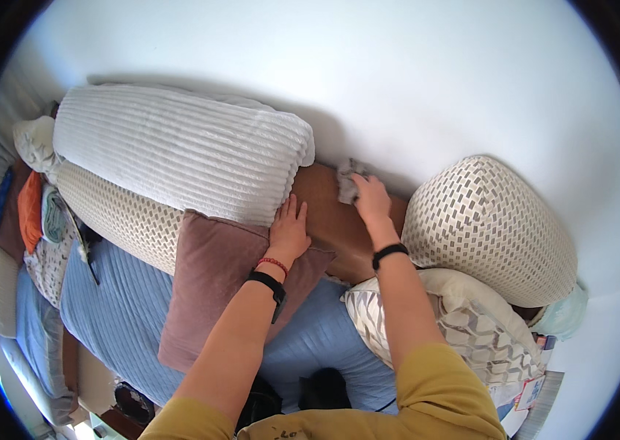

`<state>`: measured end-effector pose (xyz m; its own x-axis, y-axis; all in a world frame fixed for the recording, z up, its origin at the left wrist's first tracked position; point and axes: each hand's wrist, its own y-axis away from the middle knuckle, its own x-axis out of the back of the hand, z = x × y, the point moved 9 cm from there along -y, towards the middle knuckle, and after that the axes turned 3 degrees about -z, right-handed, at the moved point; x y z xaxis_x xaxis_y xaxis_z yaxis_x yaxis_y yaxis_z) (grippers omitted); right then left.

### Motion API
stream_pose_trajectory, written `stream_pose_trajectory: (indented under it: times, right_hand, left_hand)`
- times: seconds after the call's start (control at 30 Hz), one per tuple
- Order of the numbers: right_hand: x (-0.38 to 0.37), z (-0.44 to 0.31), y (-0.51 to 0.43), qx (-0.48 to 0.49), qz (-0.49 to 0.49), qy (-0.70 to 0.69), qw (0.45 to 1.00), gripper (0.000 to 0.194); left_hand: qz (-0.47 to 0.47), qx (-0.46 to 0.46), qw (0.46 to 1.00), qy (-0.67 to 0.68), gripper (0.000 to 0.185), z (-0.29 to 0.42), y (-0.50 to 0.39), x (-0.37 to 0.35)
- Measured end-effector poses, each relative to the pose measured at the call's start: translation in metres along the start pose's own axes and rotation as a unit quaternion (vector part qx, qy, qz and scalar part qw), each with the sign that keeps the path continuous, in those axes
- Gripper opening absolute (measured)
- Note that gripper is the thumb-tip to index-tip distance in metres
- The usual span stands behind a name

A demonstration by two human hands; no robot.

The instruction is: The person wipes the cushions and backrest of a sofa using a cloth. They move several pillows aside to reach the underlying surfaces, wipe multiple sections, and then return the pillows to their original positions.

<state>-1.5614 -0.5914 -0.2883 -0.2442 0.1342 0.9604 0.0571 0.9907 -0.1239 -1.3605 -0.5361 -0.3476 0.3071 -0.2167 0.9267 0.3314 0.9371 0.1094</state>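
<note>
My right hand (pixel 371 199) holds a crumpled grey cloth (pixel 349 181) against the top of the brown sofa backrest (pixel 322 196), close to the white wall. My left hand (pixel 289 230) lies with fingers spread at the end of a folded white ribbed blanket (pixel 189 148), over the upper corner of a mauve cushion (pixel 216 286). Nothing is gripped in it. The bare brown stretch of backrest shows between the blanket and a patterned beige cushion cover (pixel 486 231) on the right.
A blue quilted sofa cover (pixel 123 308) spreads below the backrest. A wavy-patterned pillow (pixel 486 330) leans at the lower right. An orange cushion (pixel 30 212) and a folded green cloth (pixel 53 214) are at the far left. The white wall (pixel 376 71) rises behind the backrest.
</note>
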Motion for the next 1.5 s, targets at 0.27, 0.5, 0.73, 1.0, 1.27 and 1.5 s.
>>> stream_pose_trajectory:
  times: [0.27,0.5,0.73,1.0,1.27,1.5]
  right_hand:
    - [0.013,-0.028,0.0,0.044,0.051,-0.002,0.998,0.049]
    - [-0.034,-0.113,-0.034,0.168,0.033,0.056,0.984,0.044]
    - [0.011,0.006,0.028,0.063,0.021,0.098,0.993,0.037]
    - [0.019,-0.031,0.039,0.026,0.01,-0.025,0.999,0.043]
    - [-0.016,-0.078,0.084,0.252,0.052,0.039,0.965,0.034]
    - [0.023,0.021,0.151,0.048,0.001,0.065,0.997,0.037]
  left_hand:
    - [0.014,-0.001,1.0,0.01,0.084,0.0,0.001,0.002]
    - [-0.006,-0.015,1.0,0.003,0.091,-0.005,-0.001,-0.003]
    - [-0.007,-0.017,1.0,0.008,0.09,-0.008,-0.001,-0.004]
    - [-0.064,-0.02,0.977,0.204,0.081,-0.015,-0.011,0.0]
    - [0.052,-0.032,0.639,0.766,0.067,-0.024,0.067,0.047]
    - [-0.068,-0.073,0.573,0.814,0.052,0.007,0.125,0.055]
